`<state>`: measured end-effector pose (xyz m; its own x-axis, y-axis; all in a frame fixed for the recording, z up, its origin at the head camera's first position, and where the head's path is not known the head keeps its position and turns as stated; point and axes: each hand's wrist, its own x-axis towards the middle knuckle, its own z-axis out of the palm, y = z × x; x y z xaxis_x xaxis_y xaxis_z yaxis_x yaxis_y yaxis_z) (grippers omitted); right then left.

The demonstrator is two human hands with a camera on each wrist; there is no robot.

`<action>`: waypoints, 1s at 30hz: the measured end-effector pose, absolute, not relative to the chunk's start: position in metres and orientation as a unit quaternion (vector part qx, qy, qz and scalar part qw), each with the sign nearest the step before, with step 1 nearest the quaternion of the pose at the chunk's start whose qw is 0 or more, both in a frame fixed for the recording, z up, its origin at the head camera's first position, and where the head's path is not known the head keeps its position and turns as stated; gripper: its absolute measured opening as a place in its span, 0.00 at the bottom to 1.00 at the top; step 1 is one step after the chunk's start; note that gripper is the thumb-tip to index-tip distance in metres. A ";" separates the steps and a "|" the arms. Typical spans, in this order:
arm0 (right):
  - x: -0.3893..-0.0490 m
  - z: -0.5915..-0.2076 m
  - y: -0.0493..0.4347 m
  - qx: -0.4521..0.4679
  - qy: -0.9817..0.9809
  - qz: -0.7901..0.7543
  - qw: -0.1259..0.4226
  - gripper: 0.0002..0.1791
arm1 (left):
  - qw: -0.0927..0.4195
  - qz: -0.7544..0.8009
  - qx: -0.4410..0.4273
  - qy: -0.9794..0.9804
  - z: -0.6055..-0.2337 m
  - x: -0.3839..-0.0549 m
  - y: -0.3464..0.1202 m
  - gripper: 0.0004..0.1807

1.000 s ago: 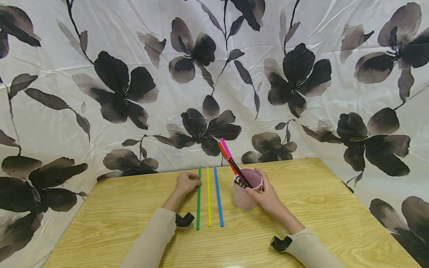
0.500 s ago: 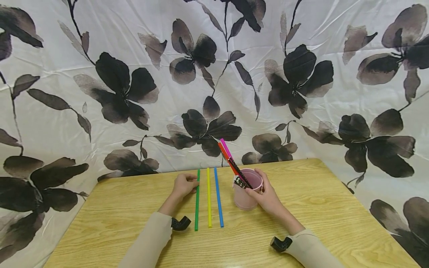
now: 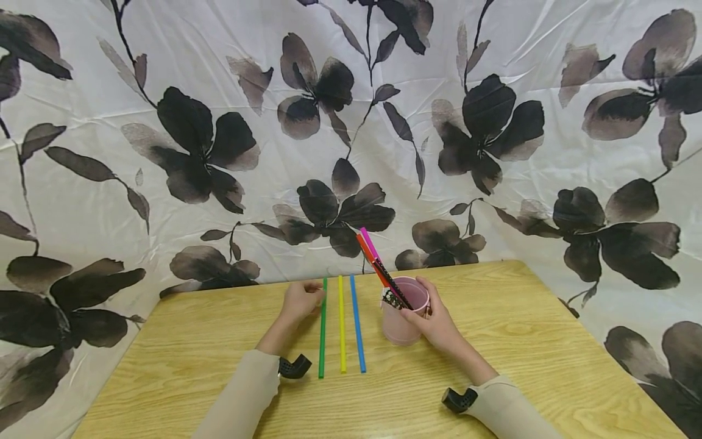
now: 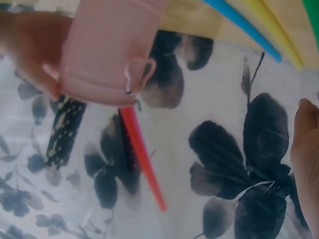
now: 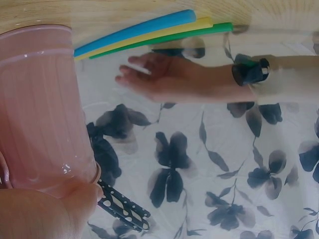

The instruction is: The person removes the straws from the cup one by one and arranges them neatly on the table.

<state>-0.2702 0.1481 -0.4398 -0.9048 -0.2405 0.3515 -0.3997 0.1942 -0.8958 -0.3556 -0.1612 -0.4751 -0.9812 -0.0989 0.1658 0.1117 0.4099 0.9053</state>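
Observation:
On the table, a green straw [image 3: 322, 341], a yellow straw [image 3: 342, 329] and a blue straw [image 3: 358, 329] lie side by side, roughly parallel. My left hand [image 3: 300, 303] is just left of the green straw's far part. In the right wrist view its fingers [image 5: 134, 74] are loosely bent, thumb apart, holding nothing. My right hand [image 3: 443, 323] grips a pink bucket-shaped cup [image 3: 399, 329] around its right side, thumb at the rim. A red straw [image 3: 364, 247] and a magenta straw [image 3: 367, 236] lean leftward out of it, beside black white-spotted strips [image 5: 124, 209] of unclear kind.
The wooden table [image 3: 493, 305] ends at the back against a white cloth [image 3: 247, 152] with dark printed flowers. A black wrist device [image 3: 295, 366] sits on the left sleeve and another black device [image 3: 459, 400] on the right sleeve.
The green straw has shifted slightly left, away from the yellow one, with my left hand beside it. The left fingers have since loosened. The right hand and cup stay put.

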 end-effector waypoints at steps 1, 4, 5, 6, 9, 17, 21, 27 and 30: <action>-0.270 -0.439 0.148 0.208 -0.770 0.600 0.065 0.40 | 0.107 -0.535 -0.012 -0.838 -0.471 -0.355 -0.161 0.12; -0.270 -0.438 0.148 0.205 -0.770 0.601 0.064 0.40 | 0.135 -0.522 -0.048 -0.841 -0.457 -0.353 -0.158 0.08; -0.269 -0.438 0.148 0.203 -0.770 0.602 0.064 0.40 | 0.144 -0.517 -0.060 -0.842 -0.452 -0.352 -0.157 0.07; -0.269 -0.438 0.148 0.202 -0.770 0.602 0.063 0.40 | 0.148 -0.515 -0.072 -0.841 -0.447 -0.351 -0.155 0.06; -0.269 -0.438 0.148 0.205 -0.770 0.600 0.065 0.40 | 0.158 -0.522 -0.104 -0.832 -0.434 -0.348 -0.149 0.06; -0.267 -0.438 0.147 0.212 -0.770 0.598 0.067 0.40 | 0.153 -0.555 -0.129 -0.807 -0.403 -0.337 -0.120 0.07; -0.268 -0.439 0.147 0.212 -0.773 0.594 0.070 0.40 | 0.148 -0.570 -0.155 -0.793 -0.391 -0.332 -0.105 0.09; -0.269 -0.439 0.147 0.209 -0.771 0.597 0.071 0.40 | 0.158 -0.576 -0.175 -0.783 -0.378 -0.330 -0.088 0.12; -0.270 -0.439 0.147 0.210 -0.771 0.597 0.072 0.40 | 0.166 -0.575 -0.169 -0.783 -0.375 -0.328 -0.081 0.12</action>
